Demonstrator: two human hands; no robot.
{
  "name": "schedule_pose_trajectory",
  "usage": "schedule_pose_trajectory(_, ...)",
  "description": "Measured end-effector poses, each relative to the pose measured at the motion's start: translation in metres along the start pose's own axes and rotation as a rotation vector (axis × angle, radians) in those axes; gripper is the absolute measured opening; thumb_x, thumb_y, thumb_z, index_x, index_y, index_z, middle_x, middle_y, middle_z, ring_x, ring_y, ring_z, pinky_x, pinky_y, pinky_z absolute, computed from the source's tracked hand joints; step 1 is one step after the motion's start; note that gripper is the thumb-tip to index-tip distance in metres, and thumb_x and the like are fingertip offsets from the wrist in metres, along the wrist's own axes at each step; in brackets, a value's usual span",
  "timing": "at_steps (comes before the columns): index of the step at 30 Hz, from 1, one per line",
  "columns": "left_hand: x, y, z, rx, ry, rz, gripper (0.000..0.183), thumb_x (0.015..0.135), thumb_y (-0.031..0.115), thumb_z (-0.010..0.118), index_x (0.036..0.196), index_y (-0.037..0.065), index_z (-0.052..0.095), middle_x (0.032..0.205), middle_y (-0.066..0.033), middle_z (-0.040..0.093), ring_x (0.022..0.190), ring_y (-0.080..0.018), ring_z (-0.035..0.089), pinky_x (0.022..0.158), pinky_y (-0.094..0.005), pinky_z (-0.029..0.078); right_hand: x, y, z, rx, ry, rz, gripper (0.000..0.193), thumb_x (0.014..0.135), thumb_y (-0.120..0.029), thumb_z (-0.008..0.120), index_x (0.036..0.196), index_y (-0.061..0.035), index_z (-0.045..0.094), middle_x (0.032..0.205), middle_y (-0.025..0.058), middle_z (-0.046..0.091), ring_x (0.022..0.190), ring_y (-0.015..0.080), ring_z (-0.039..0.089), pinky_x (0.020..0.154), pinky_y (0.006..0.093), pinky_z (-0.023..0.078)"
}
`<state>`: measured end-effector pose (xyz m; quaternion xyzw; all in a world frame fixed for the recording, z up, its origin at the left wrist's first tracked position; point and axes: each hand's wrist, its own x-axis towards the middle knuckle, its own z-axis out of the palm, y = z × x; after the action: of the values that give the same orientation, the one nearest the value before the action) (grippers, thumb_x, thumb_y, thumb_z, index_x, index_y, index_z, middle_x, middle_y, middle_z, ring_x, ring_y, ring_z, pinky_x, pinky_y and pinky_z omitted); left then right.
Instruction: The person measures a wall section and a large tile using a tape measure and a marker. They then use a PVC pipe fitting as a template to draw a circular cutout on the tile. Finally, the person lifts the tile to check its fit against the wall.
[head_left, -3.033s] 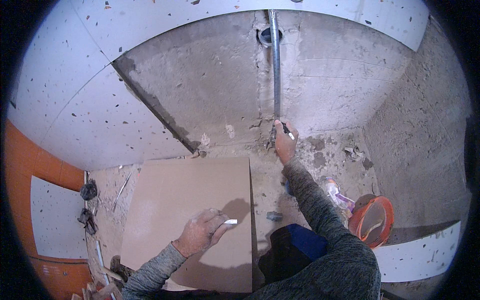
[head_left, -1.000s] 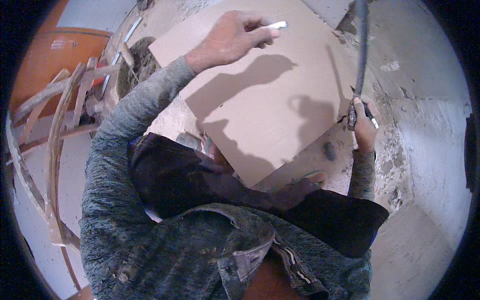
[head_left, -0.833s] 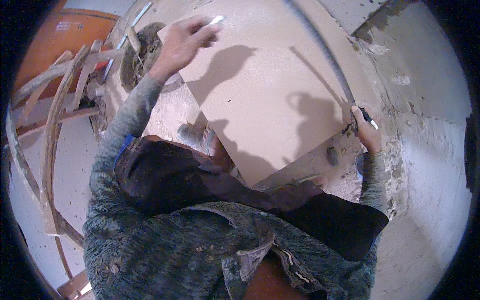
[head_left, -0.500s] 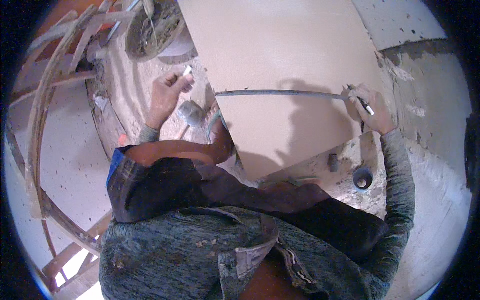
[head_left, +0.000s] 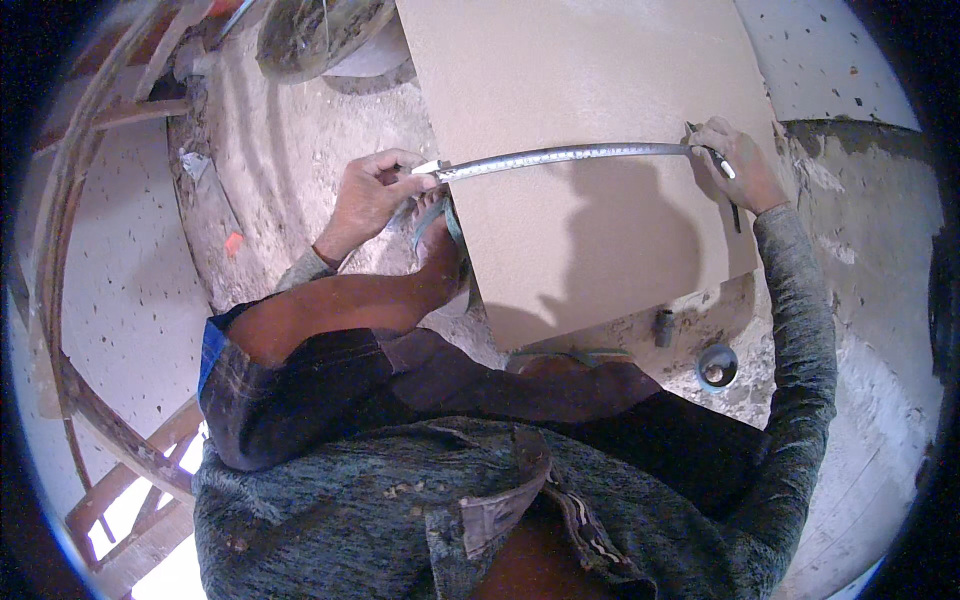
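A tape-measure blade (head_left: 560,155), silvery with fine markings, stretches across the beige tile (head_left: 600,60), bowing slightly. At the tile's left edge, my left hand (head_left: 370,195) pinches the blade's end together with a small white piece (head_left: 427,168) whose kind I cannot make out. My right hand (head_left: 740,165) is closed on the blade's other end, near the tile's right side. It also holds a black-and-white marker (head_left: 722,165) between its fingers. A short dark strip (head_left: 737,218) hangs below that hand, perhaps the blade's tail.
A mortar-stained bucket (head_left: 325,40) stands at the far left on a dusty floor (head_left: 290,130). My sandalled foot (head_left: 437,225) is beside the tile's left edge. Near its lower right are a pipe opening (head_left: 716,368) and a small grey cylinder (head_left: 664,328). Wooden poles (head_left: 60,220) line the left.
My left hand has moved right to the tile's edge and taken the blade's end. The blade has turned its marked face up. My right hand stays on the other end.
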<state>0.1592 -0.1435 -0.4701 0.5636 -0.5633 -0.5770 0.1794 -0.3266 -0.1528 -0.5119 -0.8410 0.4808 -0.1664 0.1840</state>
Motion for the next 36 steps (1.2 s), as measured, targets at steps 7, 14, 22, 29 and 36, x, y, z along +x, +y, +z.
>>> schedule_pose_trajectory(7, 0.008, 0.009, 0.012, 0.125, -0.009, 0.036, 0.013, 0.086, 0.005, 0.072, 0.095, -0.002, 0.068, 0.077, -0.0054, 0.069, 0.065, -0.0072, 0.064, 0.056, -0.0211, 0.049, 0.000, 0.015, 0.003, -0.072, -0.080, 0.065, 0.015, 0.088, -0.017, 0.058, 0.096, -0.0066, 0.065, 0.093, 0.0160, 0.061, 0.082, 0.0395, 0.062, 0.073, 0.0465, 0.051)
schedule_pose_trajectory(14, 0.008, 0.007, 0.012, 0.146, -0.011, 0.060, 0.013, 0.086, 0.007, 0.073, 0.094, -0.001, 0.068, 0.075, -0.0044, 0.069, 0.064, -0.0062, 0.062, 0.054, -0.0208, 0.049, 0.002, 0.014, 0.018, -0.161, -0.067, 0.113, 0.015, 0.084, -0.011, 0.062, 0.098, -0.0087, 0.065, 0.098, 0.0132, 0.062, 0.087, 0.0368, 0.063, 0.076, 0.0454, 0.051)
schedule_pose_trajectory(22, 0.012, -0.005, 0.011, 0.143, 0.001, 0.075, 0.015, 0.086, 0.008, 0.072, 0.097, -0.002, 0.068, 0.074, -0.0030, 0.068, 0.064, -0.0049, 0.061, 0.054, -0.0205, 0.048, -0.008, 0.008, 0.030, -0.260, 0.030, 0.147, 0.018, 0.083, -0.014, 0.062, 0.102, -0.0136, 0.065, 0.105, 0.0101, 0.062, 0.095, 0.0345, 0.061, 0.083, 0.0441, 0.048)
schedule_pose_trajectory(29, 0.012, -0.013, 0.009, 0.049, -0.019, 0.063, 0.014, 0.087, 0.006, 0.071, 0.098, -0.002, 0.068, 0.076, -0.0032, 0.068, 0.064, -0.0053, 0.061, 0.054, -0.0208, 0.048, -0.005, -0.027, 0.042, -0.130, 0.234, 0.141, 0.023, 0.087, -0.016, 0.058, 0.109, -0.0122, 0.065, 0.105, 0.0128, 0.063, 0.095, 0.0334, 0.061, 0.086, 0.0437, 0.046)
schedule_pose_trajectory(36, 0.014, -0.006, 0.010, 0.116, -0.025, 0.082, 0.013, 0.089, 0.006, 0.069, 0.099, -0.001, 0.068, 0.075, -0.0027, 0.067, 0.063, -0.0049, 0.060, 0.052, -0.0205, 0.047, -0.005, -0.100, 0.064, 0.292, 0.300, 0.086, 0.024, 0.087, -0.006, 0.061, 0.111, -0.0053, 0.065, 0.101, 0.0152, 0.066, 0.094, 0.0329, 0.064, 0.081, 0.0400, 0.053)
